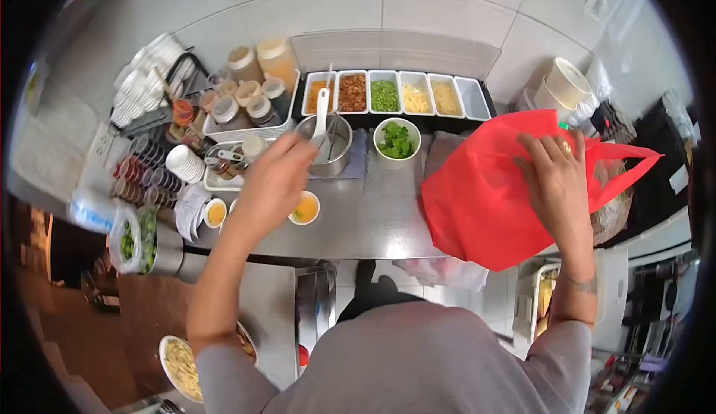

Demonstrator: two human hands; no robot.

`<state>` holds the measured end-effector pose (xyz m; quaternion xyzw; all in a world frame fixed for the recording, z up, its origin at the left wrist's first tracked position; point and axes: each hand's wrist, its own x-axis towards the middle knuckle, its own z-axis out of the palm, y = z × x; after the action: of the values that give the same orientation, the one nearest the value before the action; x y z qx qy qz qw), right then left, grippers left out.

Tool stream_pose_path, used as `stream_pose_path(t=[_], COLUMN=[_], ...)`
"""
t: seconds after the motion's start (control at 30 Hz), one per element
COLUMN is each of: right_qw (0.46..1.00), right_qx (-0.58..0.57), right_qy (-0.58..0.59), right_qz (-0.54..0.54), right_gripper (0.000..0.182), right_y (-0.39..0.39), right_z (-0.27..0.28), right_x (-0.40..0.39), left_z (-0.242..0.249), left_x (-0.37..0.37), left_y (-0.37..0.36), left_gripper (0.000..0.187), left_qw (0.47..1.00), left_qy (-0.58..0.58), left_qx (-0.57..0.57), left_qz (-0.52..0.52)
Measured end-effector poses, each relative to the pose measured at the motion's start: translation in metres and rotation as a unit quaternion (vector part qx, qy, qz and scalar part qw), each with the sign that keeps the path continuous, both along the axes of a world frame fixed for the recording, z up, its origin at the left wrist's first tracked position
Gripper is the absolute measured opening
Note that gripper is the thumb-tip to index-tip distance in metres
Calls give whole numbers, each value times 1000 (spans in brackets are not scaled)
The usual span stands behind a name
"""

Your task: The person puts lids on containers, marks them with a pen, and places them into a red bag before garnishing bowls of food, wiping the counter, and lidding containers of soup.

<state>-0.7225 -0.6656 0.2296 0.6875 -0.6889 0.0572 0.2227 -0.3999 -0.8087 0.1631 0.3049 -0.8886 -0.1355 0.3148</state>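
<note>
One red bag [481,198] lies under right fingers [550,149], grip unclear, as with left fingers [304,148].

Red bag [477,198], creased, tilted (strap loop [647,156] jutting right), over the steel counter's [373,227] right end

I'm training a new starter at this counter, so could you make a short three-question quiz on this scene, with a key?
1. How many white trays stand in the row by the wall?
2. True or false: the right hand is nearer the red bag than the metal pot.
3. Green leaves between pot and bag sit in: A) a black box; B) a white bowl; C) a glass jar.
Key: 1. Six; 2. True; 3. B.
</note>
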Motion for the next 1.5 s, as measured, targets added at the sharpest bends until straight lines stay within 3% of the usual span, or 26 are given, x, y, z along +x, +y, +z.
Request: stream_pose_path(t=[0.07,0.13,0.2,0.23,0.27,0.33,0.4,0.47,0.57,0.67,0.77,0.87,1.0,1.07,1.17,1.2,1.3,1.4,1.5], right_qw=[990,978,960,934,901,848,806,789,764,829,857,879,844,790,715,687,629,561,455], right_qx=[3,-112,-135,-146,-112,-71,-15,-23,-121,-197,-215,-145,-209,-259,-269,-258,-247,-231,-203], right_qy=[-128,-175,-229,-230,-314,-458,-568,-606,-633,-523,-467,-446,-489,-550,-643,-678,-736,-795,-867], right_qz=[67,18,89,229,276,259,168,99,37,9,-17,-89,-74,-77,-56,-48,-36,-12,31], right_gripper=[18,13,17,22,25,29,29,32,35,33,22,14,15,13,11,11,14,17,19], right_y=[7,4,7,1,0,-26,-49,-71,-108,-137,-158,-163,-172,-175,-172,-170,-172,-169,-162], right_z=[-12,-15,-21,-31,-46,-72,-108,-143,-188,-203,-214,-201,-207,-213,-212,-209,-212,-210,-198], right_x=[-6,23,43,45,53,75,83,84,85,86,83,80,67,65,66,67,69,72,76], left_z=[-25,-63,-97,-100,-105,-114,-90,-74,-78,-80,-77,-77,-81,-90,-102,-99,-90,-104,-96], left_x=[-82,-131,-164,-170,-173,-177,-167,-155,-146,-138,-131,-129,-136,-140,-147,-150,-147,-147,-151], left_y=[-71,-108,-128,-133,-136,-141,-138,-139,-145,-141,-137,-135,-132,-132,-126,-125,-115,-98,-67], left_gripper=[17,19,12,12,11,10,9,10,11,10,10,10,12,13,13,14,12,10,10], left_qw=[991,971,944,936,928,933,942,953,965,980,985,986,991,988,991,997,977,936,893], left_qy=[-52,-160,-233,-247,-261,-248,-252,-239,-224,-148,-99,-79,-43,-16,-37,-30,-14,9,142], left_qx=[2,-42,-131,-149,-165,-163,-129,-76,1,34,46,47,96,141,99,22,213,344,426], left_qz=[-122,-170,-192,-200,-209,-204,-181,-170,-139,-133,-136,-137,-88,-61,-83,-72,-12,-67,-27])
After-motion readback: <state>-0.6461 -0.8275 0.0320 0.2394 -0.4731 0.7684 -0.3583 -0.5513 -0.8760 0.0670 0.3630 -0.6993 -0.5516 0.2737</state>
